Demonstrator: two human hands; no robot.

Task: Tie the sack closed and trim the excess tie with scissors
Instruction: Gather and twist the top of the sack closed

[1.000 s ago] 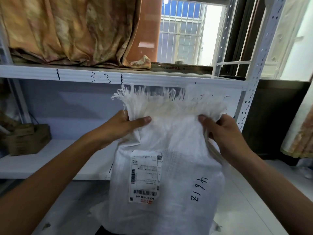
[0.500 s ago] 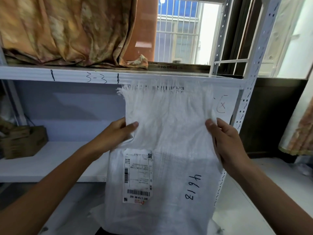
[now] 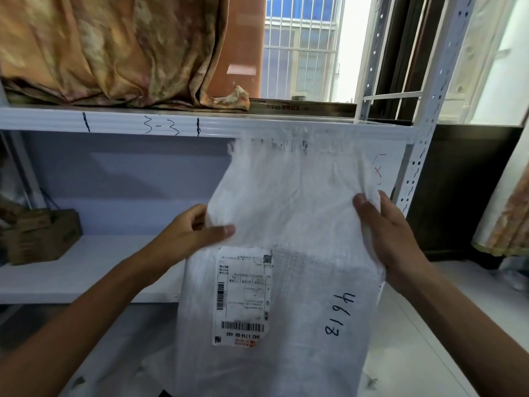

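Sack (image 3: 286, 219), white woven plastic, stands upright in front of me, between my hands, its base below the frame edge. Top part is pulled up flat and wide, frayed mouth (image 3: 274, 144) reaching level w/ front lip of the upper shelf. Mouth blurred, can't tell if open or pressed together.

White metal shelving (image 3: 114, 121) directly behind sack; "3-3" in marker on the upper shelf lip. Orange-brown patterned cloth (image 3: 114, 50) heaped on top of that shelf. Barred window (image 3: 300, 47) behind, upper centre. Brown cardboard box (image 3: 43, 236) on lower shelf, far left, well apart from sack.

My left hand (image 3: 189, 233) pinches sack's left edge, thumb on front, fingers curled behind. My right hand (image 3: 386, 224) grips right edge, fabric bunched at fingertips, thumb on front face.

Shipping label (image 3: 243, 293) stuck to front of sack, lower left of centre, barcodes visible, text too small to read. Handwritten "46618"-type number (image 3: 340, 313) in black marker, right of label, turned sideways; digits not fully clear.
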